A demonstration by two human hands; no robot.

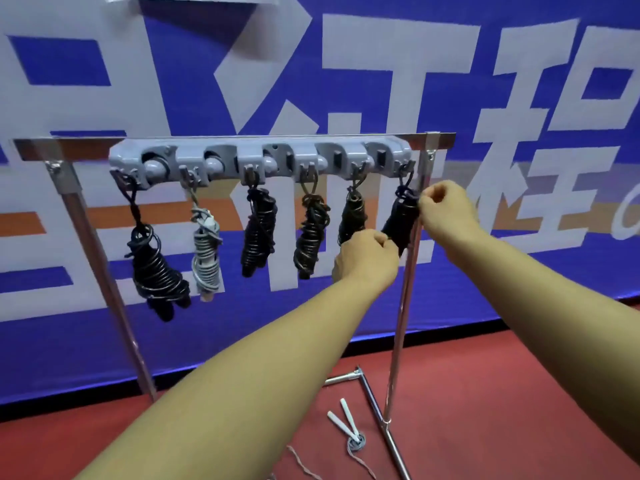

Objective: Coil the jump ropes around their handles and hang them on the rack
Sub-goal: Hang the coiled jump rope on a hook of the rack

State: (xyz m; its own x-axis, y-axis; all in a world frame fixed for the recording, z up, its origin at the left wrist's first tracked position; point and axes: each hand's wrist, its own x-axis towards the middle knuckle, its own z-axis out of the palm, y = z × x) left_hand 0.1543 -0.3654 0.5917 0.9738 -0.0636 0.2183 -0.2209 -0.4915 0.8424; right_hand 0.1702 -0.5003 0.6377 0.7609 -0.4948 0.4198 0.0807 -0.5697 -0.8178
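A grey hook strip [258, 156] is fixed to a metal rack [408, 268]. Several coiled jump ropes hang from its hooks: black ones [157, 268] [258, 230] [311, 233] [353, 213] and a grey one [206, 251]. At the rightmost hook hangs a black coiled rope [401, 216]. My left hand [367, 258] grips its lower end. My right hand [446, 213] pinches its upper part just under the hook. The rope's bottom is hidden behind my left hand.
A blue and white banner [311, 81] covers the wall behind the rack. On the red floor [485, 393] by the rack's right foot lies a jump rope with white handles [346, 422] and a loose grey cord.
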